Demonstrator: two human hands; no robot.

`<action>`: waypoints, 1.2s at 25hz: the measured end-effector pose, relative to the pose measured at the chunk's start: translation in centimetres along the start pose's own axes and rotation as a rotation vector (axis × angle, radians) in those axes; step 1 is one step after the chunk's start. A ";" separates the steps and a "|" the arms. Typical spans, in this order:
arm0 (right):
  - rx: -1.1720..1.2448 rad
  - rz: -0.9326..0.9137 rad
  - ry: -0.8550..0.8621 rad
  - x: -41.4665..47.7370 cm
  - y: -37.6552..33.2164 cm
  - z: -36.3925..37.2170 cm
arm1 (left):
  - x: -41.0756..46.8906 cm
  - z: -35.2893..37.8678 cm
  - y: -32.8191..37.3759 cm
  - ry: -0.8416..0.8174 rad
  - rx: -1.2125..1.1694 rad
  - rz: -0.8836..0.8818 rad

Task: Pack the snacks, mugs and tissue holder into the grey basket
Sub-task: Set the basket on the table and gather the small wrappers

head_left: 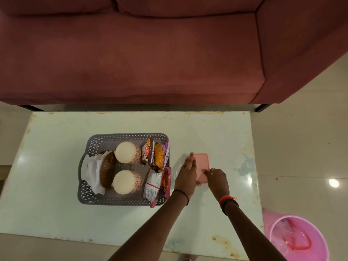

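Observation:
The grey basket (88, 196) stands on the pale table. Inside it lie two white mugs with a red pattern (127, 152) (126, 182), a woven tissue holder (107, 168) with white tissue, and several snack packets (157, 157) along its right side. Just right of the basket a pink flat lid or box (202, 161) lies on the table. My left hand (186, 175) rests flat with fingers stretched over its left edge. My right hand (216, 178) touches its near right part, fingers bent on it. Whether either hand grips it I cannot tell.
The table (56, 219) has a glossy pale top with worn edges. A maroon sofa (131, 53) stands right behind it. A pink bucket (293, 240) sits on the tiled floor at the near right corner.

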State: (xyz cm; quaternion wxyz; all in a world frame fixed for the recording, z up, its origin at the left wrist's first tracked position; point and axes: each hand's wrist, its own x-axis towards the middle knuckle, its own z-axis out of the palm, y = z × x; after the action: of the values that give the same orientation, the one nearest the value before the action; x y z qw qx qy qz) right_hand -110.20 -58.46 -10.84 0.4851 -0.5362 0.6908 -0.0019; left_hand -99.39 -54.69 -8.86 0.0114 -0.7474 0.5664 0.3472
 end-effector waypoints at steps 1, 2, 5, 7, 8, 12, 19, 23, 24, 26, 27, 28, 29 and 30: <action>-0.003 -0.002 -0.004 0.0 -0.1 -0.1 | 0.0 -0.1 0.1 0.008 0.008 -0.007; 0.000 -0.004 -0.001 0.0 -0.3 -0.1 | -0.1 0.0 0.3 0.019 0.013 -0.014; 0.038 -0.046 0.023 0.4 -1.6 -0.5 | 0.0 0.1 1.0 0.071 0.006 -0.050; 0.078 -0.081 0.053 1.0 -2.6 -0.8 | -0.1 0.0 1.3 0.104 0.028 -0.065; 0.099 -0.075 0.074 1.4 -3.0 -0.9 | 0.0 0.1 1.4 0.110 0.043 -0.060; 0.290 0.041 0.063 3.3 -3.0 -1.9 | 0.1 0.2 1.3 0.127 0.040 -0.054; 0.108 -0.109 0.044 3.9 -3.1 -2.0 | 0.2 0.3 0.9 0.082 0.027 -0.039; 0.147 -0.082 0.043 3.3 -2.9 -2.1 | 0.0 0.2 1.0 0.076 0.018 -0.039; 0.170 -0.056 0.031 3.0 -2.7 -2.1 | 0.0 0.2 1.0 0.079 0.002 -0.039; 0.247 0.030 -0.013 2.3 -1.6 -2.1 | -0.1 0.1 0.9 0.076 -0.037 -0.044; 0.305 0.079 -0.044 1.7 -0.8 -2.1 | -0.1 0.1 0.9 0.075 -0.041 -0.044; 0.359 0.119 -0.070 1.0 0.0 -2.1 | -0.2 0.1 1.0 0.076 -0.039 -0.044; 0.401 0.145 -0.085 0.5 0.6 -2.0 | -0.2 0.1 1.0 0.075 -0.035 -0.047; 0.428 0.156 -0.085 0.1 1.1 -2.0 | -0.1 0.1 1.1 0.071 -0.031 -0.051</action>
State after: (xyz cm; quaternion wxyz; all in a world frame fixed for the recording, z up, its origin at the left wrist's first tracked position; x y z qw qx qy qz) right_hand -112.33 -59.12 -10.37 0.6151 -0.3658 0.6929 -0.0882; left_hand -100.36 -54.93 -8.50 -0.0113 -0.7734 0.5418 0.3289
